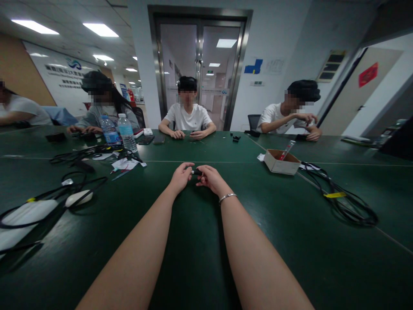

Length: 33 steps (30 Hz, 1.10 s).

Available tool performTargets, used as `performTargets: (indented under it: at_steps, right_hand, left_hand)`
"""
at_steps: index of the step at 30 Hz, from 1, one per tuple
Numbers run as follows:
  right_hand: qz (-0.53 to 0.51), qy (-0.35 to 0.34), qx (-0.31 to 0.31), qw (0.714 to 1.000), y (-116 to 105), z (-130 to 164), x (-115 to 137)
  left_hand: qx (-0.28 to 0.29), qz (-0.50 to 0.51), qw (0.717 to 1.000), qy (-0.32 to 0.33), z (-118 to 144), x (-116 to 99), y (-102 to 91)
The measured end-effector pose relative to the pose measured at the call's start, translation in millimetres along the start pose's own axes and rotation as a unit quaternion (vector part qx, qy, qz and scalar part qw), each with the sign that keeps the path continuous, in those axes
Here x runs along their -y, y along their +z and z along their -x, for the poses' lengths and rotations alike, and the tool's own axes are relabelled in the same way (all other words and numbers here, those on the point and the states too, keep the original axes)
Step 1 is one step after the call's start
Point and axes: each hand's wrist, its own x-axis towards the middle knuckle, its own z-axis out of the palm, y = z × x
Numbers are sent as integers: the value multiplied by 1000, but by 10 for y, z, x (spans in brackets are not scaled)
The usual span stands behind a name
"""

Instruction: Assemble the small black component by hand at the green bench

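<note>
I have a small dark piece (196, 172) between my two hands over the tabletop (196, 249), left of the box (281, 167) and well apart from it. The fingers of my right hand (211, 178) are clamped on its dark part. Those of my left hand (180, 178) meet its shiny end, but I cannot tell whether they pinch it or only steady it.

I judge it light and stiff, likely hard plastic with some metal, the shiny end perhaps slippery. Fingertips on the dark body should give the surest hold; with so little to grip, I would squeeze gently in case it is fragile.

My fingers cover most of it, so its full shape is hidden, and it is too small to make out any detail. Whether its underside touches the tabletop, I cannot see.
</note>
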Motion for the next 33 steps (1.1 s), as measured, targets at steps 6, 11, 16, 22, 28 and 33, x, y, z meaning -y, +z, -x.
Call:
performTargets:
  at_steps: [6, 11, 16, 22, 28, 33]
  right_hand:
    - [-41, -7, -9, 999, -40, -20, -23]
    - [-33, -10, -11, 999, -46, -30, -34]
    - [-31, -15, 1, 999, -48, -29, -40]
    - [-28, -13, -4, 1000, -43, -31, -38]
    - [-36, -15, -5, 999, -45, -35, -36]
    - [-40, -19, 1, 999, -53, -35, -44]
  left_hand:
    - [17, -11, 1000, -6, -37, 96, 1]
    - [13, -34, 999, -2, -21, 104, -5]
    - [17, -28, 999, -7, -3, 66, 8]
    - [18, -58, 998, 0, 4, 73, 7]
    - [15, -44, 999, -15, 6, 40, 7]
    - [40, -23, 999, -15, 13, 7, 9]
